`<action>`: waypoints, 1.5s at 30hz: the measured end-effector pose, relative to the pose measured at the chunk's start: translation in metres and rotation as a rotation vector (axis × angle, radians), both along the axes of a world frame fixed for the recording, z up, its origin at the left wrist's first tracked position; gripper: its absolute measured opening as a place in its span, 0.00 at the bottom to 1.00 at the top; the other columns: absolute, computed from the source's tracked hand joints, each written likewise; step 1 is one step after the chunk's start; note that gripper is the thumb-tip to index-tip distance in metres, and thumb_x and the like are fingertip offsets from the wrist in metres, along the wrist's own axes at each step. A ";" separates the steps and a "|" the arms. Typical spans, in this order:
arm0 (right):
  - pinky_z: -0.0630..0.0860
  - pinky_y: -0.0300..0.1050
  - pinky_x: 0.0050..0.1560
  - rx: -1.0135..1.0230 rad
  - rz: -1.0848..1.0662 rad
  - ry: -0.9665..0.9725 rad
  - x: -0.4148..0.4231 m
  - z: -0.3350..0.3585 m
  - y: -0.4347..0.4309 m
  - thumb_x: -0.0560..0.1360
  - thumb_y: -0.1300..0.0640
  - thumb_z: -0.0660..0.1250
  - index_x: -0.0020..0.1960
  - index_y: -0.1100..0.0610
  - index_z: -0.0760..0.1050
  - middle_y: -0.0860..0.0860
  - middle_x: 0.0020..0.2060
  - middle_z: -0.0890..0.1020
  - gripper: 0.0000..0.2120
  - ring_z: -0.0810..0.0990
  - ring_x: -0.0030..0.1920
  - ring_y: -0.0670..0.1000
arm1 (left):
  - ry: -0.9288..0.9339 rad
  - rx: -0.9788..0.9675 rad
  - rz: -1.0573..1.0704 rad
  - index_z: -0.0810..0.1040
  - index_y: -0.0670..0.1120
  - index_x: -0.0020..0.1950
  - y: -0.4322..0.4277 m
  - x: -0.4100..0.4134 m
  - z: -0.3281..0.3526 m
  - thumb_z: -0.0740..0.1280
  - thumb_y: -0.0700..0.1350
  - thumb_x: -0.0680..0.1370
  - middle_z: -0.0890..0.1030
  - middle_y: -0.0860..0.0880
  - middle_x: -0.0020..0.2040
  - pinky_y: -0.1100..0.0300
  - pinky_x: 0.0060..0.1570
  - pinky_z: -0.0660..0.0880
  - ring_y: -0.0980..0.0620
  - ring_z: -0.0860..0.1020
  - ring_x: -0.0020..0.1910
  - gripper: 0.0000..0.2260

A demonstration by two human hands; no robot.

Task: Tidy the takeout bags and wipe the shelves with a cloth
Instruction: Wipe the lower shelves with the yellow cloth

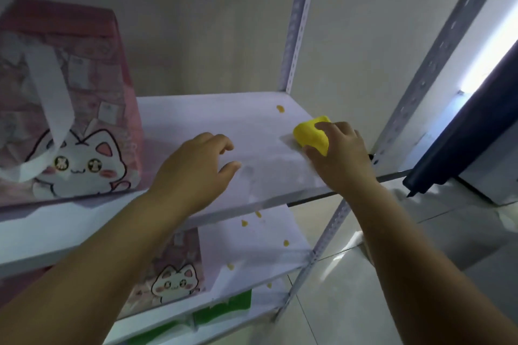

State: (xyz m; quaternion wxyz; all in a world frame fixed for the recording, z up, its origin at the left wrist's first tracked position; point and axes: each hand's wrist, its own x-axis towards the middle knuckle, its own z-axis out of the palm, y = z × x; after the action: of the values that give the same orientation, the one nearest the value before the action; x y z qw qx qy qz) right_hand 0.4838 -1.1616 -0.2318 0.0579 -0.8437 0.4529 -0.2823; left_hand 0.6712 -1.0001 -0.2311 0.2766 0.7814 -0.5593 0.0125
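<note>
Far left, upper shelf (196,115): pink takeout bag (73,109), glossy, cat print, white strap handle; its left edge is cut off.
Lower shelf (252,249): second pink bag (173,274), same cat, top hidden behind the board above.
Left hand (196,171): fingers loosely spread, holding nothing; contact with the board unclear.
Bottom board: green item (229,305), hard to make out.
Stains: one yellow spot (280,109) above; about five below.
Yellow cloth (311,131): soft, bunched, on the upper shelf's right end.
Right hand (342,154): curled round the cloth.
Posts (297,22): two, grey perforated metal.
</note>
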 end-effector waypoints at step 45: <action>0.58 0.60 0.61 0.180 0.003 0.423 0.171 -0.024 -0.180 0.77 0.42 0.51 0.65 0.39 0.62 0.55 0.69 0.62 0.17 0.62 0.64 0.64 | -0.143 0.331 0.077 0.72 0.55 0.65 -0.092 0.074 -0.024 0.59 0.64 0.74 0.72 0.53 0.63 0.52 0.59 0.69 0.48 0.70 0.61 0.23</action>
State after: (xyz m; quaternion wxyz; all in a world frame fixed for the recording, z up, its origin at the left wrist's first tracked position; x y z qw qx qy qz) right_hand 0.6549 -1.3414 -0.2562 0.0369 -0.8763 0.4769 -0.0574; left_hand 0.7455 -1.0922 -0.2548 0.1031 0.8341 -0.5417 -0.0137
